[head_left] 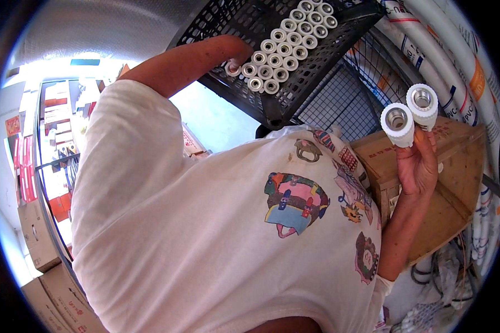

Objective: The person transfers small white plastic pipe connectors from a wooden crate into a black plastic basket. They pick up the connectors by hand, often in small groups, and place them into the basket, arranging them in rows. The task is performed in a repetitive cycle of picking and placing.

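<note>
The black, slotted plastic crate (pixel 214 25) is located at 12 o'clock and contains a tight diagonal block of white, ribbed cylindrical fittings with metal-lined bores (pixel 284 49). The block runs from the crate's 7 o'clock corner toward 1 o'clock, with the bores facing the camera. The left hand (pixel 239 54) is inside the crate, at the lower left end of the block, with its fingertips at the end fitting; whether they grip it cannot be told. The right hand (pixel 418 169), at 3 o'clock, holds two matching white fittings (pixel 397 123) side by side, the fingers drawn together around their narrow lower ends and the wide bores facing up. Behind the right forearm is an open brown cardboard box (pixel 462 172); the forearm hides part of its interior. A black wire-mesh grid (pixel 330 102) is positioned at 2 o'clock, between crate and box. Long white plastic pipes (pixel 428 47) curve beyond it. At 9 o'clock, a dark-framed rack (pixel 53 162) holds red and white packages (pixel 25 161). Closed brown cartons (pixel 61 302) are stacked at 8 o'clock.
</note>
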`<state>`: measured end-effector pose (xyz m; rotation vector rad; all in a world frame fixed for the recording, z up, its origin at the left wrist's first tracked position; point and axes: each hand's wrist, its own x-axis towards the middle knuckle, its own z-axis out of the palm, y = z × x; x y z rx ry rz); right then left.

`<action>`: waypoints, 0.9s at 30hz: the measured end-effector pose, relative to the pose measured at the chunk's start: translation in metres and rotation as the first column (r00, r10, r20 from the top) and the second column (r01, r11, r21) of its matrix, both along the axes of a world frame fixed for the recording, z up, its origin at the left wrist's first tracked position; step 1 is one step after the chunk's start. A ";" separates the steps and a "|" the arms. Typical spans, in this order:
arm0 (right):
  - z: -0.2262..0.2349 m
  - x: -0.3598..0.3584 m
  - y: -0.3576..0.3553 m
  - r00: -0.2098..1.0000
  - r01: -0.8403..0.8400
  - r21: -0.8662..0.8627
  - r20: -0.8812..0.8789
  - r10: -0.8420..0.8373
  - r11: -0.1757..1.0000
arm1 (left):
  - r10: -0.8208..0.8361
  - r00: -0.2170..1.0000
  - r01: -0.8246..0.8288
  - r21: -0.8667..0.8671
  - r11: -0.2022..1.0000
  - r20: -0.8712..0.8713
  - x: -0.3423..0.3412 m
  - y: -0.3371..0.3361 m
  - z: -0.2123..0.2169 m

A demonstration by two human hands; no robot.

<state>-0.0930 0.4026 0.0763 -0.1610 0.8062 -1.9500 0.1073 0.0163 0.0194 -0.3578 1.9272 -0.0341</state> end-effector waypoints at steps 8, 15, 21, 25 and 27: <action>-0.002 -0.002 -0.002 1.000 0.009 0.066 -0.015 -0.008 0.998 | 0.193 0.823 -0.104 0.193 0.976 -0.534 -0.034 0.031 0.070; 0.012 0.007 -0.012 0.990 0.078 0.211 -0.134 -0.050 0.974 | 0.801 0.520 0.112 0.954 0.279 -0.296 -0.055 0.143 0.129; 0.008 0.014 -0.014 0.952 0.086 0.264 -0.307 -0.001 0.961 | 0.843 0.536 0.090 0.996 -0.011 -0.039 -0.064 0.175 0.109; 0.010 0.016 -0.015 0.945 0.081 0.271 -0.328 0.013 0.959 | 0.861 0.505 0.041 0.995 -0.090 0.056 -0.065 0.184 0.099; 0.011 0.016 -0.014 0.945 0.087 0.274 -0.328 0.008 0.958 | 0.865 0.500 0.036 0.996 -0.081 0.052 -0.066 0.184 0.100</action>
